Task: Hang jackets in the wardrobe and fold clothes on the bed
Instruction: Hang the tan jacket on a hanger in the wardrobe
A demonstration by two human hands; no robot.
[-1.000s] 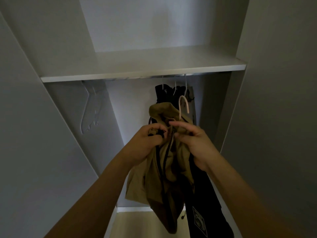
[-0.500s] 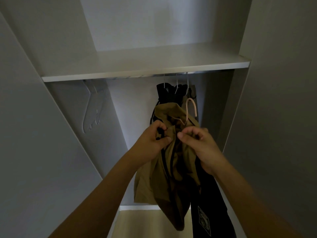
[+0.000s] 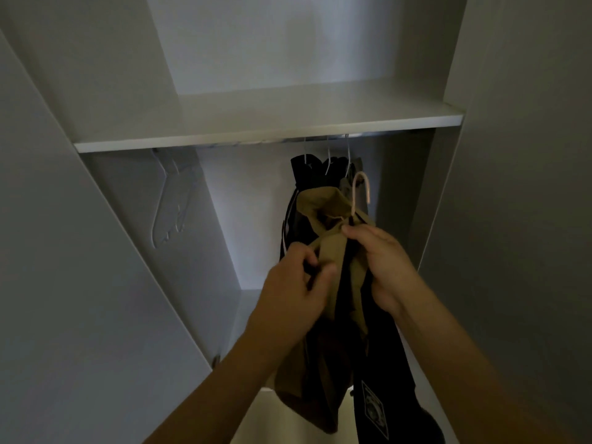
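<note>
The jacket (image 3: 323,219) hangs between the left hand (image 3: 296,283) and the right hand (image 3: 381,264), with its hanger hook (image 3: 360,190) just above the right hand. Behind both hands other garments (image 3: 320,171) hang under the shelf (image 3: 266,129), and a garment with a patch (image 3: 373,408) hangs below the right hand.

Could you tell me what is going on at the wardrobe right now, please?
A person stands at an open wardrobe holding a tan jacket on a pale hanger. The left hand grips its front edge; the right hand holds the cloth just under the hook. The hook is not on the rail yet. Dark clothes already hang there.
</note>
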